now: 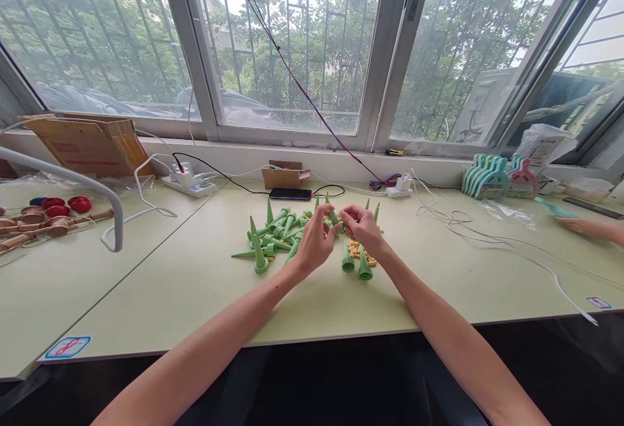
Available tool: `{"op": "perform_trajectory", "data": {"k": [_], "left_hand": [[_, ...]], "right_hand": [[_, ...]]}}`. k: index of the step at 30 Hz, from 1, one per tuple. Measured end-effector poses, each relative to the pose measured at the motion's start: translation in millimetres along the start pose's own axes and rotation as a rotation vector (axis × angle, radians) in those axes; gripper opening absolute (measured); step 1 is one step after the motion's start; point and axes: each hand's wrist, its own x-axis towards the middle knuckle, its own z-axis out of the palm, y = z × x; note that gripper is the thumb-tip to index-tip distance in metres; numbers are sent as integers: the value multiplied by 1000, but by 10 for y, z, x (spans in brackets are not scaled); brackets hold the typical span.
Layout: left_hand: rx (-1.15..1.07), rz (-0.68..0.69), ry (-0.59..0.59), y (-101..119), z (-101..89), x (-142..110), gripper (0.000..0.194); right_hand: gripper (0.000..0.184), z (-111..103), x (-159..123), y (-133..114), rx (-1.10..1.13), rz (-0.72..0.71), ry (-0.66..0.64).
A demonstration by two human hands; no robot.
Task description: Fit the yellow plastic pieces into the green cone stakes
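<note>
My left hand (316, 239) is closed around a green plastic cone spike (334, 218), its tip pointing up. Close beside it, my right hand (363, 226) has its thumb and fingers pinched together at the spike; whatever small thing they grip is hidden. To the left lies a heap of similar green spikes (260, 258), some upright and some on their sides. Two more spikes (365, 268) with open, ringed ends toward me rest below my right hand. Behind them is a pile of small yellow pieces (369, 258), partly covered by my right hand and wrist.
A black phone (290, 194) lies before a small open cardboard box (285, 176). Power strips (190, 186) and loose white cables (468, 223) run along the back and right. Red-balled wooden toys (58, 224) lie left. Pastel hangers (487, 175) and another person's hand (580, 226) are right.
</note>
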Motion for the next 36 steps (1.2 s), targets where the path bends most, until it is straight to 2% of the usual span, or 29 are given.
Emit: {"op": "perform_trajectory", "data": {"k": [6, 12, 17, 21, 24, 26, 29, 32, 36], "left_hand": [[126, 79, 1, -48, 19, -11, 31], [97, 99, 46, -76, 36, 1, 44], [-22, 62, 98, -16, 46, 15, 51], [-86, -22, 176, 47, 45, 39, 39], [-165, -168, 204, 68, 29, 65, 27], [-251, -295, 160, 68, 15, 80, 23], [-387, -437, 44, 55, 5, 86, 28], [-474, -470, -24, 39, 9, 83, 31], [-491, -452, -25, 26, 16, 83, 31]], "right_hand": [[35, 38, -10, -4, 20, 23, -9], [37, 66, 5, 46, 33, 1, 15], [38, 61, 26, 93, 32, -41, 44], [40, 43, 41, 99, 54, -58, 110], [40, 34, 47, 96, 56, -94, 134], [38, 36, 43, 91, 50, -120, 123], [35, 46, 27, 82, 24, -151, 70], [32, 48, 17, 81, -28, -173, 19], [31, 27, 20, 88, -94, -176, 3]]}}
